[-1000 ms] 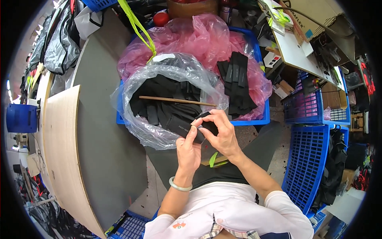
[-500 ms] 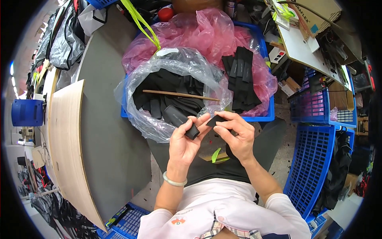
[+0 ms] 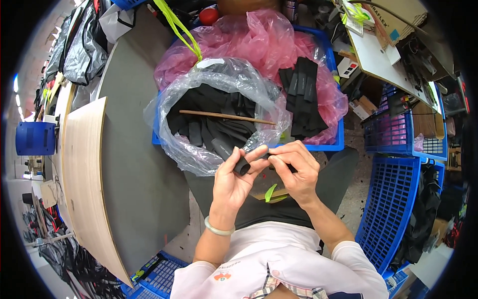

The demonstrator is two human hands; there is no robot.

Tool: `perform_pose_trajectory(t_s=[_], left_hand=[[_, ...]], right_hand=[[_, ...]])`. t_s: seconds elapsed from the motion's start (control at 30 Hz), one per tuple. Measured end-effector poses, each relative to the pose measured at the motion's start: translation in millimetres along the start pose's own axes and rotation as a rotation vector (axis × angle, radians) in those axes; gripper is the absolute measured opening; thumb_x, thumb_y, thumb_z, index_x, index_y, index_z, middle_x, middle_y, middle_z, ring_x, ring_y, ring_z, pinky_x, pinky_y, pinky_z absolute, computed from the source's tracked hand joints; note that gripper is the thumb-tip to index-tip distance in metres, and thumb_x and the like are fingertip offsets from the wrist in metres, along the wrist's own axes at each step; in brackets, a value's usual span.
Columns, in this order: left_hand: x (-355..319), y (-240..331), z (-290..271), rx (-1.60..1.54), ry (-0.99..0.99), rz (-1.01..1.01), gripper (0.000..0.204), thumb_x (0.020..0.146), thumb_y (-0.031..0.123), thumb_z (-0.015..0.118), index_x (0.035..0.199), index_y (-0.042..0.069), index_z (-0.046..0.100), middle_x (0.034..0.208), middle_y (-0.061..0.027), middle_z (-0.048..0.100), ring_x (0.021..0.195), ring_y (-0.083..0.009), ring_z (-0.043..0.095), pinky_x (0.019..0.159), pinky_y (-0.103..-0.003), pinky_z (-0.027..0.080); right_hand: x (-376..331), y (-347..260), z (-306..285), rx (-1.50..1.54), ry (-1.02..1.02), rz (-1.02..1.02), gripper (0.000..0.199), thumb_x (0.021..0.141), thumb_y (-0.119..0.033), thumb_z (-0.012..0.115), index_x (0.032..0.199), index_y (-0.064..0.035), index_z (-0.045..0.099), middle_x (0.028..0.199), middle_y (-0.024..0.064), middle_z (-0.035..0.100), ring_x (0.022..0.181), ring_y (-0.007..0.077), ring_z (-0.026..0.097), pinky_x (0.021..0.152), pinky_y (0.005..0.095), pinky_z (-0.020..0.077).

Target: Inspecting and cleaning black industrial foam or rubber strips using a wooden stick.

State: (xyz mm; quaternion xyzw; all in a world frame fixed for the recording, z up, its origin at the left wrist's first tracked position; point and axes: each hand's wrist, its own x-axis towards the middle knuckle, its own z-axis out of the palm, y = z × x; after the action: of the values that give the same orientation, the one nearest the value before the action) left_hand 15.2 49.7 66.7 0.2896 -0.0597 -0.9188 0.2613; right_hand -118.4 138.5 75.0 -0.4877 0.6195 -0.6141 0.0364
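In my left hand [image 3: 233, 180] is a black tube-like sleeve [image 3: 228, 152], held between thumb and fingers, its round end facing me. My right hand [image 3: 300, 172] pinches a small dark piece [image 3: 266, 155] close to the left fingertips; most of it is hidden by the fingers. Just beyond both hands, a clear plastic bag [image 3: 167, 107] lies opened out, full of black sleeves [image 3: 204, 99]. Across the bag rests a thin brown stick [image 3: 226, 116]. To its right, a stack of flat black sleeves [image 3: 302, 99] lies on pink plastic [image 3: 332, 107].
A blue crate [image 3: 326, 148] holds the bags. On the left stands a grey surface [image 3: 142, 164] with a pale wooden board [image 3: 82, 174]. Another blue crate [image 3: 386, 204] is at the right. Green scraps [image 3: 271, 193] lie near my lap.
The dark piece at my right fingertips has turned and shows less of its flat face. My left fingers have moved slightly closer to it. The sleeve stays in my left hand.
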Motion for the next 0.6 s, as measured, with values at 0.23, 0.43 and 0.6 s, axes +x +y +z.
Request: perform_pose_trajectory(t_s=[0.23,0.43,0.6], left_hand=[[5.8,-0.7,2.2,-0.213,-0.053,-0.054,0.03,0.097,0.027,0.043,0.099,-0.001,0.056,0.125,-0.0289,0.048,0.122,-0.0376,0.043,0.102,-0.046,0.037],[6.8,-11.9,17.9,-0.113,-0.052,-0.023,0.035,0.097,0.027,0.044,0.102,-0.005,0.058,0.126,-0.0233,0.049,0.123,-0.0315,0.043,0.105,-0.041,0.037],[8.0,-12.9,18.9,0.15,-0.02,0.245,0.046,0.098,0.025,0.04,0.121,-0.014,0.045,0.123,-0.022,0.052,0.115,-0.027,0.05,0.1,-0.036,0.04]], right_hand=[[-3.9,-11.9,4.4,-0.018,-0.045,-0.126,0.015,0.066,0.005,0.072,0.077,0.0024,0.063,0.083,0.0095,0.065,0.071,0.0238,0.061,0.061,0.0316,0.0493],[-12.8,-2.4,30.8,-0.1,-0.001,-0.256,0.021,0.063,0.004,0.072,0.081,0.005,0.062,0.086,0.0107,0.062,0.071,0.0259,0.06,0.058,0.0333,0.0505],[-13.8,-4.2,34.0,-0.09,-0.156,-0.086,0.026,0.066,-0.013,0.076,0.086,-0.0012,0.065,0.121,0.0138,0.049,0.098,0.0284,0.055,0.074,0.0392,0.0511]])
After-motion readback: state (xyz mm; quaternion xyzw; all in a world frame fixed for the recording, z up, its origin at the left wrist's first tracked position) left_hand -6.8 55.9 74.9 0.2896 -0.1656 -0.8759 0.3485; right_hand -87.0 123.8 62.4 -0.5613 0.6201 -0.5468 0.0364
